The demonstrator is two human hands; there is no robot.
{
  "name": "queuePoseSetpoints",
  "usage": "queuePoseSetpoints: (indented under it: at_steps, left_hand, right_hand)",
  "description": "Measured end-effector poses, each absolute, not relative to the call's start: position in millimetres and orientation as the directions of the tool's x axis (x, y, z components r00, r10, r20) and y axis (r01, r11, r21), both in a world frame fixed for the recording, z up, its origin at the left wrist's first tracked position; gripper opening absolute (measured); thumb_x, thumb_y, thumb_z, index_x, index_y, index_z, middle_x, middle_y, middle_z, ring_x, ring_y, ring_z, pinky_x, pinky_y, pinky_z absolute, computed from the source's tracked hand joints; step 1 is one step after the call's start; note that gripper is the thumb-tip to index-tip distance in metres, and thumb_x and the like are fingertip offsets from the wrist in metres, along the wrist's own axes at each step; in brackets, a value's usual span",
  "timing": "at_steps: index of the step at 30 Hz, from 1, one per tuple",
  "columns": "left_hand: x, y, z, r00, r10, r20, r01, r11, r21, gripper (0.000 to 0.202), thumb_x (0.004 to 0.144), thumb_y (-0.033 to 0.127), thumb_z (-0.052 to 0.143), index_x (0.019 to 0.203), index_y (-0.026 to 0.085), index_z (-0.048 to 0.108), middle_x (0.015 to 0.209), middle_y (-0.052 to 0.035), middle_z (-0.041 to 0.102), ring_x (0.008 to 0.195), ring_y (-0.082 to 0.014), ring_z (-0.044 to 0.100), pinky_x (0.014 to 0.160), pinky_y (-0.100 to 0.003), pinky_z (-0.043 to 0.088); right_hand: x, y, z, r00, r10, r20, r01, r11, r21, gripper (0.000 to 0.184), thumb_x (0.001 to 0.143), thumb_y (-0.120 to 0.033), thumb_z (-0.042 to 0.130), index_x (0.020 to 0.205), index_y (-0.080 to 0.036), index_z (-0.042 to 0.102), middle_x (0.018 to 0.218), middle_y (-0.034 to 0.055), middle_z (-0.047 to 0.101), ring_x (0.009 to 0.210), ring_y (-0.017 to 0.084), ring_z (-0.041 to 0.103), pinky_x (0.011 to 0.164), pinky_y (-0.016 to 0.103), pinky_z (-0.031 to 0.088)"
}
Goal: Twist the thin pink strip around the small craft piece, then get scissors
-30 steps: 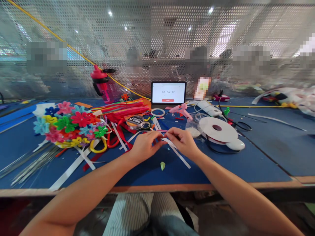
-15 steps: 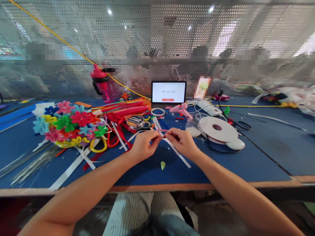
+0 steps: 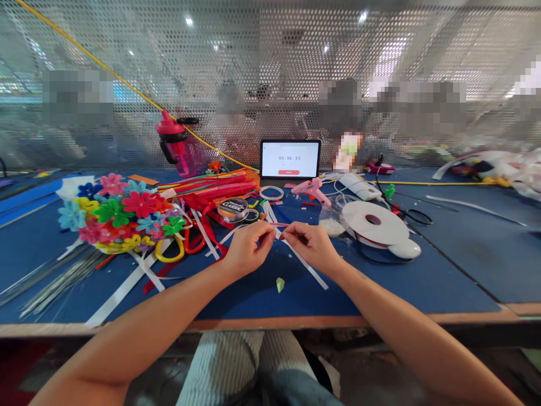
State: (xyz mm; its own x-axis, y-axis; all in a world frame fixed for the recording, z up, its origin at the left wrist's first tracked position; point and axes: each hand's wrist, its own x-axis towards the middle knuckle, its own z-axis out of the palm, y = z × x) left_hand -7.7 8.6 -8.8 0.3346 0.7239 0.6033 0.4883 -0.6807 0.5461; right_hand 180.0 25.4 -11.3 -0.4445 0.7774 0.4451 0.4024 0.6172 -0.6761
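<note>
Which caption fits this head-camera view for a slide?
Two hands close together at a thin pink strip, colourful flowers on the blue table.

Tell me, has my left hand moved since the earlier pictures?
Yes, slightly: judged against the tablet, the left hand's fingertips have shifted left, away from the right hand.

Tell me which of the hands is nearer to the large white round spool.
Right. The right hand is to the left of the large white round spool, not touching it; the left hand is farther left, beyond the right hand.
</note>
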Motion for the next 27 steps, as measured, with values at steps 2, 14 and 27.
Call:
queuePoseSetpoints:
  at_steps: [2, 14, 27]
  left_hand:
    - [-7.7, 8.4, -8.9, 0.334, 0.725, 0.603, 0.492, -0.680, 0.544, 0.015, 0.087, 0.021, 0.046, 0.075, 0.017, 0.055, 0.065, -0.0001, 0.053, 0.060, -0.0101, 0.048, 0.060, -0.023, 0.038]
    - [-9.4, 12.3, -11.5, 0.284, 0.755, 0.590, 0.467, -0.647, 0.603, 0.019, 0.088, 0.026, 0.047, 0.078, 0.015, 0.060, 0.069, -0.0014, 0.058, 0.063, -0.0104, 0.051, 0.063, -0.023, 0.041]
    - [-6.7, 10.5, -10.0, 0.229, 0.737, 0.635, 0.446, -0.660, 0.605, 0.016, 0.087, 0.026, 0.050, 0.081, 0.016, 0.061, 0.076, -0.0040, 0.060, 0.069, -0.0130, 0.054, 0.066, -0.026, 0.044]
  right_hand:
    - [180.3, 25.6, -11.5, -0.453, 0.774, 0.442, 0.403, 0.621, -0.672, 0.023, 0.089, -0.030, 0.048, 0.082, -0.015, 0.063, 0.060, -0.0013, 0.055, 0.052, 0.008, 0.043, 0.050, 0.020, 0.031]
    - [181.4, 25.1, -9.8, -0.461, 0.761, 0.457, 0.400, 0.638, -0.658, 0.026, 0.091, -0.032, 0.045, 0.082, -0.015, 0.063, 0.061, -0.0008, 0.054, 0.053, 0.008, 0.043, 0.052, 0.021, 0.031]
    - [180.9, 25.6, -10.5, -0.490, 0.746, 0.451, 0.419, 0.655, -0.628, 0.025, 0.091, -0.031, 0.045, 0.081, -0.016, 0.063, 0.065, 0.0000, 0.057, 0.057, 0.009, 0.046, 0.057, 0.022, 0.033]
